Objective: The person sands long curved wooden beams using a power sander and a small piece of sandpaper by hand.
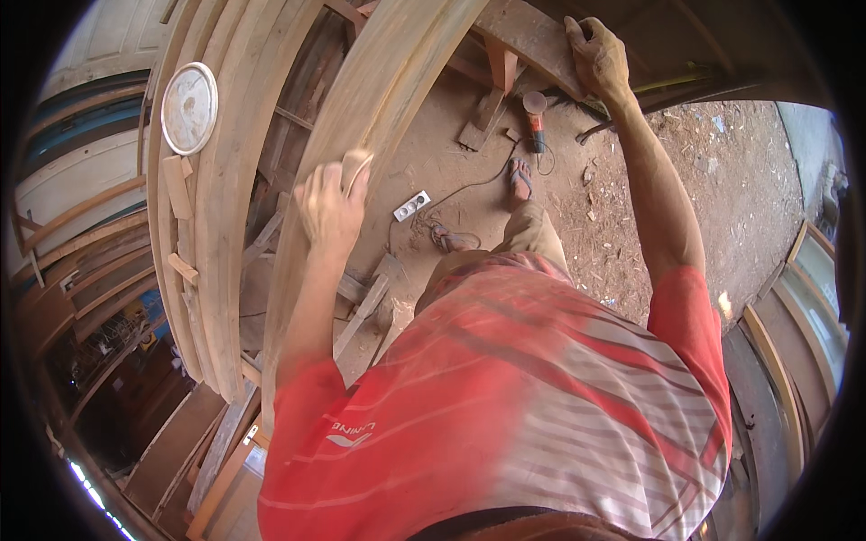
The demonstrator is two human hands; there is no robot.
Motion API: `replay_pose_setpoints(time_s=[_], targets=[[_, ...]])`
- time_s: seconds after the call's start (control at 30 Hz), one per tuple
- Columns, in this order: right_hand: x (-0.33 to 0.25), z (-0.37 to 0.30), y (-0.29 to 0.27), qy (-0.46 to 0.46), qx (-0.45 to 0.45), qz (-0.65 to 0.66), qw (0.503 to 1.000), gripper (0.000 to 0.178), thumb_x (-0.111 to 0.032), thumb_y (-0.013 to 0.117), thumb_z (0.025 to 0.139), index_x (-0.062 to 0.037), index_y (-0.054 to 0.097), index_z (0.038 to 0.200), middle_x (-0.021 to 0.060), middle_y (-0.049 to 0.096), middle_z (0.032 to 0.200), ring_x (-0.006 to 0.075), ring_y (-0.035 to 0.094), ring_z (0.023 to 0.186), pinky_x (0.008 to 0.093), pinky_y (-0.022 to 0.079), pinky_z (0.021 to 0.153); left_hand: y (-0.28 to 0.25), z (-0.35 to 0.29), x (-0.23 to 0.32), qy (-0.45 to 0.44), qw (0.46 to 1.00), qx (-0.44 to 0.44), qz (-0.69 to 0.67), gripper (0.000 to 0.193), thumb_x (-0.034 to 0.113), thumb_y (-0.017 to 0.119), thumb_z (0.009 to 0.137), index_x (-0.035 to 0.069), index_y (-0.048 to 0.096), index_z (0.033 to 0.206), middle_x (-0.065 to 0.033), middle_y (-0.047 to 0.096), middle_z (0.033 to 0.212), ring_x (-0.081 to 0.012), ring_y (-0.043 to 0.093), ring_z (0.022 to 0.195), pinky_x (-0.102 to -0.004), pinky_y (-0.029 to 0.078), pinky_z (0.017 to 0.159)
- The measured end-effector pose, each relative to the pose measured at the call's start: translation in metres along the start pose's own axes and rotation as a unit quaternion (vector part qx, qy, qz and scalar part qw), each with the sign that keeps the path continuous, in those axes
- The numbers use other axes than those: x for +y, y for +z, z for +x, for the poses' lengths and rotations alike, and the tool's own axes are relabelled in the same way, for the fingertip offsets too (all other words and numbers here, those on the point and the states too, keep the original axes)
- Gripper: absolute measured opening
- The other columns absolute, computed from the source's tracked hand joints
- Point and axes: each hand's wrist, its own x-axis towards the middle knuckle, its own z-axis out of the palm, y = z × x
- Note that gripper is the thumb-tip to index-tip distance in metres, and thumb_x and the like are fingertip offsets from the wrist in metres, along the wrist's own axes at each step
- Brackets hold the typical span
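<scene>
Pale-brown wood forms the grooved board at 11 o'clock, its long axis running from 1 to 7 o'clock. Similar planks flank it at 10 o'clock; a reddish-brown beam lies at 1 o'clock, the right hand curled at its edge (whether gripping cannot be told). Scuffed, round and whitish, a disc rests on the planks; an orange-and-dark power tool lies at 1 o'clock. The left hand grips a small tan block over the board, hiding part of its face.
</scene>
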Motion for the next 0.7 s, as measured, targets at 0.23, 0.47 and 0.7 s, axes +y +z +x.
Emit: replay_pose_setpoints(time_s=[0.23, 0.47, 0.7], targets=[[-0.009, 0.0, -0.004, 0.024, 0.01, -0.044, 0.999, 0.058, -0.062, 0.064, 0.098, -0.0078, 0.077, 0.112, 0.0193, 0.078, 0.104, 0.0409, 0.074, 0.103, 0.048, 0.056, 0.09, -0.037, -0.135, -0.055, -0.013, 1.0, 0.003, 0.024, 0.032, 0.028, 0.083, 0.09, 0.007, 0.06, 0.099, -0.0104, 0.062, 0.086, -0.0322, 0.063, 0.084, -0.047, 0.044, 0.077], [-0.015, 0.002, -0.004, 0.01, -0.014, -0.029, 0.999, 0.057, -0.06, 0.064, 0.099, -0.0063, 0.077, 0.112, 0.0201, 0.078, 0.104, 0.0413, 0.073, 0.103, 0.0471, 0.056, 0.091, 0.012, 0.053, 0.017, 0.099, 0.993, 0.06, -0.038, 0.03, 0.034, 0.077, 0.095, 0.008, 0.064, 0.098, -0.0105, 0.069, 0.091, -0.0322, 0.067, 0.088, -0.0456, 0.044, 0.078], [-0.012, -0.001, -0.007, 0.019, -0.06, -0.003, 0.998, 0.056, -0.058, 0.064, 0.099, -0.0046, 0.075, 0.112, 0.0221, 0.077, 0.102, 0.0433, 0.072, 0.101, 0.0474, 0.056, 0.089, 0.022, 0.118, 0.047, 0.107, 0.991, 0.046, -0.072, 0.031, 0.035, 0.076, 0.096, 0.007, 0.062, 0.096, -0.0116, 0.069, 0.091, -0.035, 0.068, 0.089, -0.0486, 0.045, 0.079]])
